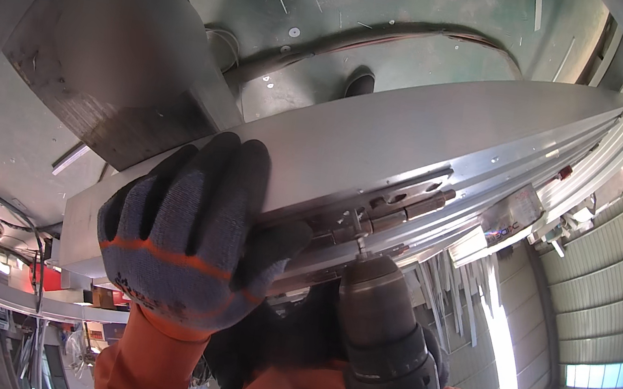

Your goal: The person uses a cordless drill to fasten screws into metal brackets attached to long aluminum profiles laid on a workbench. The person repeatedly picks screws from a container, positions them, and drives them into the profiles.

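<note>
A long silver metal profile [383, 137] runs slantwise from the lower left to the upper right. My left hand [183, 232], in a grey and black glove with an orange line, is closed over its edge, fingers on the broad face and thumb underneath. On the profile's grooved side sits a metal hardware fitting [405, 210] with a slot and rods. A dark cordless drill [386, 340] points up at that fitting, its bit at or very near it; contact is hard to tell. My right hand [439, 354] is mostly hidden behind the drill and appears to hold it.
Behind the profile lies a worn green surface [439, 77] with metal scraps, washers and a dark cable [365, 39]. A flat grey metal piece [197, 43] stands at the upper left. Several long strips [464, 296] and a ribbed roof [595, 274] show at the right.
</note>
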The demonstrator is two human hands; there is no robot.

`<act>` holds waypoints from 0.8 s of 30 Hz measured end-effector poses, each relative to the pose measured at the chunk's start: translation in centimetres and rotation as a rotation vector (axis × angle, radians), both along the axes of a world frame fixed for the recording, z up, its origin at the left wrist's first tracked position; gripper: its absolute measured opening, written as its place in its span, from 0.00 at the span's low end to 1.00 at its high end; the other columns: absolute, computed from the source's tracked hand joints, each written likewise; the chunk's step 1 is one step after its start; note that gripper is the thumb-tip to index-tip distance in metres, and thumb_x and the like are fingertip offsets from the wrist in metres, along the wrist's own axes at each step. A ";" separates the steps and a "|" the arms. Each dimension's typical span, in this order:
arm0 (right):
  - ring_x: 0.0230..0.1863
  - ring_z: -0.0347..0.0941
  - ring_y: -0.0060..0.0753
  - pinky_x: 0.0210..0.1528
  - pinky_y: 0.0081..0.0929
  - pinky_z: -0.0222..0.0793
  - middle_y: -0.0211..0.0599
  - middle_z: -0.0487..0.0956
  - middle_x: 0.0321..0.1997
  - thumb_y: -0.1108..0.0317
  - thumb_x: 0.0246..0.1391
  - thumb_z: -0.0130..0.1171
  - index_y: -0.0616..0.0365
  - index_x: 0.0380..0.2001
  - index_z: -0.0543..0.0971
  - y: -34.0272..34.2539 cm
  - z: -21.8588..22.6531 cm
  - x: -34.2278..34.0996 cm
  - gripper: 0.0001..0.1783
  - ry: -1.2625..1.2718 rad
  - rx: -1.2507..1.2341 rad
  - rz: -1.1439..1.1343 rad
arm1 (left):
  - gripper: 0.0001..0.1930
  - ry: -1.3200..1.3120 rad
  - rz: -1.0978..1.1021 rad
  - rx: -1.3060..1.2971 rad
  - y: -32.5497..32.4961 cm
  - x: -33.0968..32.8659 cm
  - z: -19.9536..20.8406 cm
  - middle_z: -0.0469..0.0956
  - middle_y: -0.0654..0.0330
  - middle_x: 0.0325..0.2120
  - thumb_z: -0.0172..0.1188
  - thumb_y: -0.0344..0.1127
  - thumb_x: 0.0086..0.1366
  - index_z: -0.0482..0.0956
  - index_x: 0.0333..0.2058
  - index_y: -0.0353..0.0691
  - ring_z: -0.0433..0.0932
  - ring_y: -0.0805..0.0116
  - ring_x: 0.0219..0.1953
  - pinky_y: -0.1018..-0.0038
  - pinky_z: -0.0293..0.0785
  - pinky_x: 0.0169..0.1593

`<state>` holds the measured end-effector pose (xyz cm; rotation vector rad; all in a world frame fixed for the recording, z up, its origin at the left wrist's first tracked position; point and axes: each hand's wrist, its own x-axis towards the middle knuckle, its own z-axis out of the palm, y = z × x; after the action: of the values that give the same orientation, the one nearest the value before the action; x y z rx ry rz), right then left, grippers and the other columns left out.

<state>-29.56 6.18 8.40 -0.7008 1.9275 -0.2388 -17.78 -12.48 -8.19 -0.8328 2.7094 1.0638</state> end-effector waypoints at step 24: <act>0.44 0.80 0.41 0.47 0.32 0.76 0.41 0.81 0.44 0.66 0.55 0.60 0.57 0.54 0.75 -0.4 -2.8 -2.8 0.22 0.121 -0.214 0.118 | 0.26 -0.119 0.088 -0.007 0.3 0.9 1.6 0.81 0.62 0.47 0.67 0.51 0.54 0.81 0.51 0.51 0.80 0.58 0.49 0.59 0.74 0.52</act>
<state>-32.32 5.75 5.58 -0.9873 1.9854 -0.3387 -16.92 -12.21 -6.57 -0.9918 2.6016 0.9883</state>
